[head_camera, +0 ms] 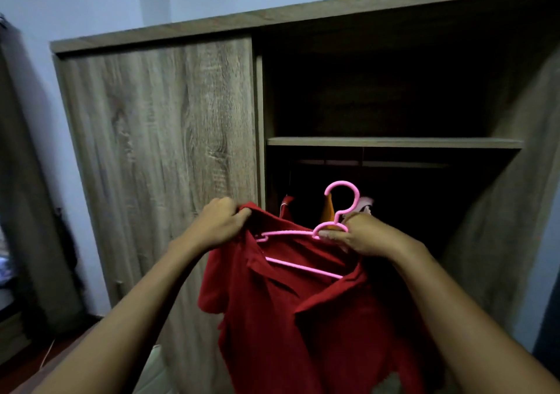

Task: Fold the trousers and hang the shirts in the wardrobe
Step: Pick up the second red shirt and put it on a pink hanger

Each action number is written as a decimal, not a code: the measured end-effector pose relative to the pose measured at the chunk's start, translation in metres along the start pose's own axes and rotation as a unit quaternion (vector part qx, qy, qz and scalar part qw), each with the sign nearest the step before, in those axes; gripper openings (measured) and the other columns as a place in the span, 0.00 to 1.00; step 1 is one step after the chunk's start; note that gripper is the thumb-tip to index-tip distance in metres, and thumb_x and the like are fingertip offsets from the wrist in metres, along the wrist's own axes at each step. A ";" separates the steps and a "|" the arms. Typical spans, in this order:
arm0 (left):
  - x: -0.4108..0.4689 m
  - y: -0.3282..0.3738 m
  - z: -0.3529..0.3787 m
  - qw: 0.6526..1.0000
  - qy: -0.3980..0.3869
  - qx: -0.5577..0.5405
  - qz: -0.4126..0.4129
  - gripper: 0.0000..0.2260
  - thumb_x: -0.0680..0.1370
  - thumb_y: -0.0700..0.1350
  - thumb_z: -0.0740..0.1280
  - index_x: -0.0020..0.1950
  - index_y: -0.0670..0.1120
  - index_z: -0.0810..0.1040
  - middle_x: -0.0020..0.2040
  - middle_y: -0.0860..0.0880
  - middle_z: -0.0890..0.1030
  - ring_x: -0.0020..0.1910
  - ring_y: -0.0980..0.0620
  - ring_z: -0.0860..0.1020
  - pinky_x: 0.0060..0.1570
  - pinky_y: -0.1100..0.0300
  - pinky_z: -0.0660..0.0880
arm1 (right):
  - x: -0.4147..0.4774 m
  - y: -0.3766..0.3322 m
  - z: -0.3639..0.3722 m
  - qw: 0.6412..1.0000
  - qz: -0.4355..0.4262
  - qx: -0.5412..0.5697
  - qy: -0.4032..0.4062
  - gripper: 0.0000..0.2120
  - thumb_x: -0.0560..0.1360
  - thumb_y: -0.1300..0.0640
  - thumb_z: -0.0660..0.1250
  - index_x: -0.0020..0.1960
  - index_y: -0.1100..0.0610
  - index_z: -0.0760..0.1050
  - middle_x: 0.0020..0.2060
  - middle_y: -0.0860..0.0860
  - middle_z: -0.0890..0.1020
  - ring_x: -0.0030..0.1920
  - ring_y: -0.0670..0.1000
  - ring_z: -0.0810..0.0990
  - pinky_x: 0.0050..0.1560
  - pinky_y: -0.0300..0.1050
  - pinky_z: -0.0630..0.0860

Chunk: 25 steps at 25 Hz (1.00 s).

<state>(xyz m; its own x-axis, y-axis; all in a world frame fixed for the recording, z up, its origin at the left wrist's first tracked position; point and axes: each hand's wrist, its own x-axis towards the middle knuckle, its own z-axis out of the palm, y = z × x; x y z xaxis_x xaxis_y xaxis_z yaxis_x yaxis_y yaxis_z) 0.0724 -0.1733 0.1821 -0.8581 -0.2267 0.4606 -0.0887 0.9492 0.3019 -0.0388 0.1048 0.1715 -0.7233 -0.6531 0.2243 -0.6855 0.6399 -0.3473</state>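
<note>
Both hands are raised in front of the wardrobe point(303, 14), and a red shirt point(303, 333) hangs between them. Left hand point(221, 224) has its fingers curled around the upper edge of the shirt, beside the collar, and grips the cloth. Right hand point(363, 237) pinches the pink hanger point(288, 232) at its neck, just below the hook, with thumb and fingers. The hanger is partly inside the shirt: its lower bar shows through the open collar, the end of 1 arm comes out near the left hand, and the hook stands free above the cloth. The shirt is outside the wardrobe, just in front of its open right half. The door point(157, 151) covers the left half. Inside, 1 shelf point(394, 142) lies above a dim rail point(372, 164). Lower down, a few clothes point(328, 211) in red, orange and pink show behind the shirt.
</note>
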 end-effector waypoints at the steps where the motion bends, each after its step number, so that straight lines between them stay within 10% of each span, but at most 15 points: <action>1: -0.002 0.009 0.001 0.999 -0.004 -0.036 -0.004 0.23 0.74 0.55 0.58 0.34 0.36 0.74 0.33 0.39 0.80 0.38 0.39 0.79 0.38 0.50 0.72 | -0.003 -0.002 -0.001 1.000 -0.022 0.001 -0.014 0.22 0.74 0.36 0.66 0.35 0.54 0.77 0.35 0.50 0.80 0.39 0.49 0.79 0.47 0.49 0.72; 6: -0.011 0.024 -0.004 0.989 0.027 -0.144 -0.016 0.23 0.71 0.56 0.57 0.30 0.37 0.76 0.26 0.44 0.80 0.28 0.48 0.79 0.36 0.52 0.75 | -0.013 -0.010 -0.020 0.973 -0.112 0.203 -0.017 0.12 0.68 0.47 0.77 0.43 0.56 0.84 0.42 0.52 0.84 0.45 0.54 0.83 0.49 0.51 0.78; 19: -0.023 0.013 -0.009 0.986 0.081 -0.147 0.010 0.19 0.79 0.44 0.63 0.29 0.42 0.80 0.24 0.47 0.80 0.24 0.57 0.77 0.32 0.63 0.72 | 0.000 -0.041 -0.036 0.850 -0.103 0.481 0.189 0.09 0.75 0.57 0.70 0.42 0.63 0.76 0.27 0.55 0.79 0.20 0.49 0.75 0.19 0.36 0.66; 25: -0.032 0.006 0.008 0.989 0.066 -0.135 0.007 0.26 0.72 0.59 0.59 0.32 0.37 0.77 0.25 0.41 0.78 0.23 0.55 0.70 0.29 0.55 0.70 | 0.012 -0.061 0.014 0.878 -0.092 0.462 0.084 0.13 0.80 0.55 0.64 0.43 0.63 0.76 0.31 0.57 0.80 0.27 0.52 0.80 0.24 0.37 0.74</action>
<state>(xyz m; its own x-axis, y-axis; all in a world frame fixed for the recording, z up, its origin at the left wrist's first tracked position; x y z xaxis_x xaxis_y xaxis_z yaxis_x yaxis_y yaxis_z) 0.0953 -0.1583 0.1623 -0.7829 -0.2573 0.5665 0.0764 0.8638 0.4980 -0.0047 0.0522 0.1825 -0.6623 -0.5926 0.4585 -0.4877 -0.1235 -0.8642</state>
